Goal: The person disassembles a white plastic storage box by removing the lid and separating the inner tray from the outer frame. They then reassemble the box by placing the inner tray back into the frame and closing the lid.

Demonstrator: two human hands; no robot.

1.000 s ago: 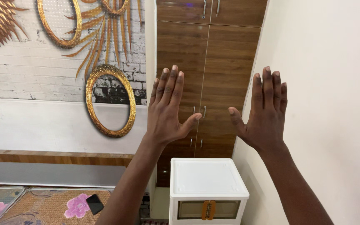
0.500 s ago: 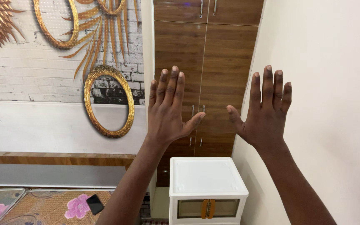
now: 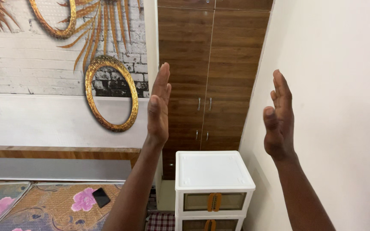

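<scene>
My left hand [image 3: 158, 107] is raised in front of me, edge-on, with the palm facing right and the fingers straight and together. My right hand [image 3: 278, 117] is raised at the same height, palm facing left toward the other hand. Both hold nothing and touch nothing. They stand apart, with a brown wooden wardrobe [image 3: 213, 72] behind the gap between them. Below them is a white plastic drawer cabinet [image 3: 213, 171] with orange handles.
A cream wall [image 3: 339, 98] runs along the right. On the left, gold oval frames [image 3: 111, 92] hang on a white brick-pattern wall. A floral bedspread [image 3: 52, 205] at bottom left carries a dark phone [image 3: 101, 197].
Both hands have turned from backs facing me to edge-on, palms facing each other. The view has shifted slightly.
</scene>
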